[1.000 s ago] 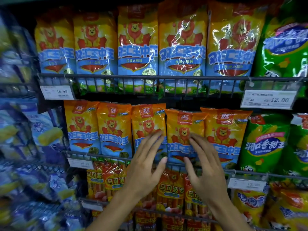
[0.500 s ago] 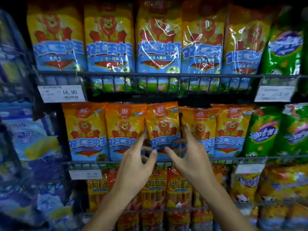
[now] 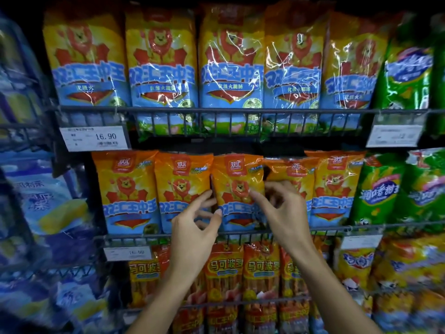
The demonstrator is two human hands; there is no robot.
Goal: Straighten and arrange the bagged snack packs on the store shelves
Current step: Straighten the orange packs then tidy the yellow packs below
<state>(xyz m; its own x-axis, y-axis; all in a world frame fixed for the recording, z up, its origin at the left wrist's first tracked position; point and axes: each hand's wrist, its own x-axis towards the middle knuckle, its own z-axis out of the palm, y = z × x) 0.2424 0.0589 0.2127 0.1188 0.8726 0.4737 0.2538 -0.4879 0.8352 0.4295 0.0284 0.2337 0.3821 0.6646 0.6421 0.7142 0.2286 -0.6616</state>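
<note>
Several orange lion-printed snack bags stand in a row on the middle wire shelf (image 3: 168, 235). Both hands hold the middle bag (image 3: 237, 179) by its sides. My left hand (image 3: 195, 227) pinches its left edge with thumb and fingers curled round it. My right hand (image 3: 283, 210) grips its right edge, the fingers tucked between it and the neighbouring bag (image 3: 292, 169), which sits lower and further back with a crumpled top. That neighbour's lower half is hidden by my right hand.
Larger yellow lion bags (image 3: 228, 66) fill the upper shelf behind a wire rail. Green bags (image 3: 378, 189) stand at the right, blue packs (image 3: 48, 203) at the left. Orange sausage packs (image 3: 226, 268) fill the lower shelf. A price tag (image 3: 94, 138) reads 16.90.
Both hands moved from the fronts of two bags onto one middle bag and closed on its edges. The camera came closer to the shelf.
</note>
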